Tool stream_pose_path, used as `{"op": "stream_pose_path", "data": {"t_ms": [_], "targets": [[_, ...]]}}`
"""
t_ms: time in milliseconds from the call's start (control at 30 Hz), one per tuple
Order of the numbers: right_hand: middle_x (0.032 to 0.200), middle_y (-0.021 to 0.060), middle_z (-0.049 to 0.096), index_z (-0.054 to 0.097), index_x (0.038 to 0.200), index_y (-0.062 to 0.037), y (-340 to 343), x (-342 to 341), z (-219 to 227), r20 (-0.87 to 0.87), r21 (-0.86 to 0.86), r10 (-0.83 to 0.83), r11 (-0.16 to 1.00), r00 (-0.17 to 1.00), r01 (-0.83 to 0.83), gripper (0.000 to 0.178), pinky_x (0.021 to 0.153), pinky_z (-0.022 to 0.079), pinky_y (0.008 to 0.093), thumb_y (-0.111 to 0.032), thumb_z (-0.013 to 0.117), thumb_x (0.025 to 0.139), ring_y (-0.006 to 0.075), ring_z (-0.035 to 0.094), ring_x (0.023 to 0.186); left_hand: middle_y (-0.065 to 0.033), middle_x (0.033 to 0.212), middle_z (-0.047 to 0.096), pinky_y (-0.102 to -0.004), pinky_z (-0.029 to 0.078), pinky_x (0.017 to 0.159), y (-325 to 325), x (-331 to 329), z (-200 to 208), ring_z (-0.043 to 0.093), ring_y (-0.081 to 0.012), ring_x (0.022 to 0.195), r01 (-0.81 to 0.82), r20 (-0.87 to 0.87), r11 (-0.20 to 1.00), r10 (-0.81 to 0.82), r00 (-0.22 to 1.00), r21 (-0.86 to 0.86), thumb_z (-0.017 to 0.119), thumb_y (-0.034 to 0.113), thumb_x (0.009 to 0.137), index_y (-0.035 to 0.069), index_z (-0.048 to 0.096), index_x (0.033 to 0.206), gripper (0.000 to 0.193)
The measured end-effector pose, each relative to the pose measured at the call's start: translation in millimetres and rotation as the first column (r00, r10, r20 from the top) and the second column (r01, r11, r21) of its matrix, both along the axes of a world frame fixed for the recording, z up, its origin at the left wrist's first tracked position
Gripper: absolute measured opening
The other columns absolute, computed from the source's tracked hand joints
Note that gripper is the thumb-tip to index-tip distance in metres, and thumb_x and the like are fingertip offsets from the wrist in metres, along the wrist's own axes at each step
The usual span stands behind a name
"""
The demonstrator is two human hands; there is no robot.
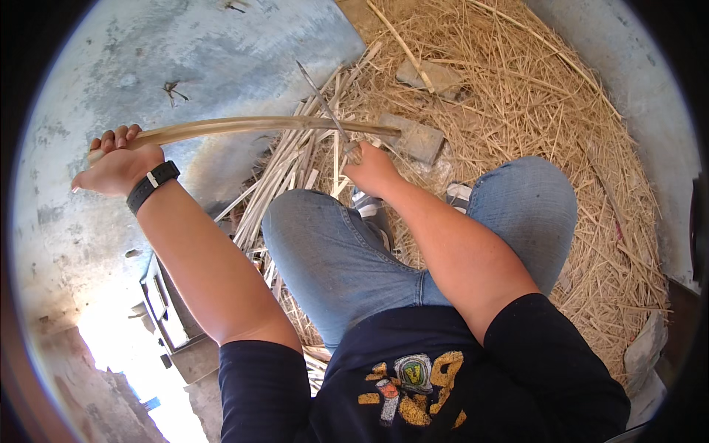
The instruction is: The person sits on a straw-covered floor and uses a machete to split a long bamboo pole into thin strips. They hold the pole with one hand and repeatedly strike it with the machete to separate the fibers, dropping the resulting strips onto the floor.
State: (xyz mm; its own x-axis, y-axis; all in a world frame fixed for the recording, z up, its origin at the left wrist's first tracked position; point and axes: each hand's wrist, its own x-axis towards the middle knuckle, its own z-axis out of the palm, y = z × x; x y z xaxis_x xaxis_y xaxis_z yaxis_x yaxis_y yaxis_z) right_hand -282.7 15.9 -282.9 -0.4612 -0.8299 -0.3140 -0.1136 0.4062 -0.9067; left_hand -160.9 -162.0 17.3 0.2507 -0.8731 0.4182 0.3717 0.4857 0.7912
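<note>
A long, pale bamboo strip [244, 125] stretches from the left across to the middle, bowed slightly upward. My left hand [118, 159], out by the wall with a black watch on its wrist, has its fingers curled over the strip's left end. Close in front of my knees, my right hand [371, 168] is closed round the handle of a knife [317, 90]. Its narrow blade points up and left, crossing the strip near the right end. That end is over a grey brick [419, 140] on the ground; I cannot tell whether they touch.
Long split strips [295, 159] lie heaped left of my knees. Straw-like shavings [524, 111] cover the ground ahead and right, with a flat stone [432, 77] among them. A bluish wall [111, 88] stands at left, another grey wall [620, 59] at right.
</note>
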Motion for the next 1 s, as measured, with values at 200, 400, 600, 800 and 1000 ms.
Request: {"op": "stream_pose_path", "data": {"t_ms": [200, 400, 600, 800, 1000], "targets": [[0.105, 0.0273, 0.066, 0.057, 0.114, 0.0047, -1, 2, 2, -0.002, -0.017, -0.008, 1.0, 1.0, 0.008, 0.047, 0.09, 0.05, 0.0437, -0.025, 0.068, 0.079, 0.0399, 0.064, 0.103, -0.0011, 0.063, 0.031, -0.0285, 0.033, 0.052, 7, 0, 5, 0.03, -0.0158, 0.055, -0.006, 0.008, 1.0, 0.006, 1.0, 0.007, 0.006, 0.065, 0.098, 0.01, 0.039, 0.083, 0.066], [0.104, 0.0268, 0.066, 0.057, 0.115, 0.0039, 2, 2, 5, 0.02, 0.006, -0.017, 1.0, 1.0, 0.017, 0.046, 0.089, 0.05, 0.0434, -0.024, 0.068, 0.08, 0.0392, 0.065, 0.102, -0.0002, 0.061, 0.03, -0.0278, 0.033, 0.051, 9, -2, 5, 0.029, -0.0152, 0.054, 0.0, 0.005, 1.0, 0.0, 1.0, 0.003, 0.007, 0.064, 0.099, 0.011, 0.038, 0.081, 0.065], [0.103, 0.0263, 0.067, 0.057, 0.117, 0.0034, 2, 1, -3, 0.026, -0.019, -0.035, 0.999, 0.999, 0.035, 0.047, 0.089, 0.051, 0.0434, -0.023, 0.068, 0.08, 0.0384, 0.066, 0.101, -0.0004, 0.062, 0.031, -0.0288, 0.033, 0.051, 10, -6, 6, 0.029, -0.0159, 0.054, 0.01, 0.03, 1.0, -0.01, 1.0, -0.009, 0.008, 0.063, 0.099, 0.01, 0.039, 0.081, 0.064], [0.104, 0.0274, 0.066, 0.054, 0.122, 0.0058, 4, -2, -6, 0.066, 0.02, -0.075, 0.997, 0.995, 0.074, 0.054, 0.088, 0.051, 0.043, -0.024, 0.067, 0.079, 0.0385, 0.066, 0.101, -0.0006, 0.062, 0.031, -0.0291, 0.032, 0.052, 14, -13, 8, 0.029, -0.0158, 0.054, 0.017, 0.034, 1.0, -0.016, 0.999, -0.018, 0.01, 0.063, 0.099, 0.01, 0.039, 0.083, 0.063], [0.102, 0.0277, 0.067, 0.056, 0.117, 0.0051, 2, -2, -15, 0.022, 0.031, -0.079, 0.996, 0.997, 0.079, 0.049, 0.087, 0.051, 0.0444, -0.025, 0.066, 0.08, 0.0392, 0.066, 0.099, 0.0, 0.061, 0.032, -0.0291, 0.031, 0.052, 16, -14, 11, 0.03, -0.0154, 0.054, 0.031, 0.022, 1.0, -0.031, 0.999, -0.001, 0.011, 0.064, 0.099, 0.011, 0.039, 0.082, 0.063]]}}
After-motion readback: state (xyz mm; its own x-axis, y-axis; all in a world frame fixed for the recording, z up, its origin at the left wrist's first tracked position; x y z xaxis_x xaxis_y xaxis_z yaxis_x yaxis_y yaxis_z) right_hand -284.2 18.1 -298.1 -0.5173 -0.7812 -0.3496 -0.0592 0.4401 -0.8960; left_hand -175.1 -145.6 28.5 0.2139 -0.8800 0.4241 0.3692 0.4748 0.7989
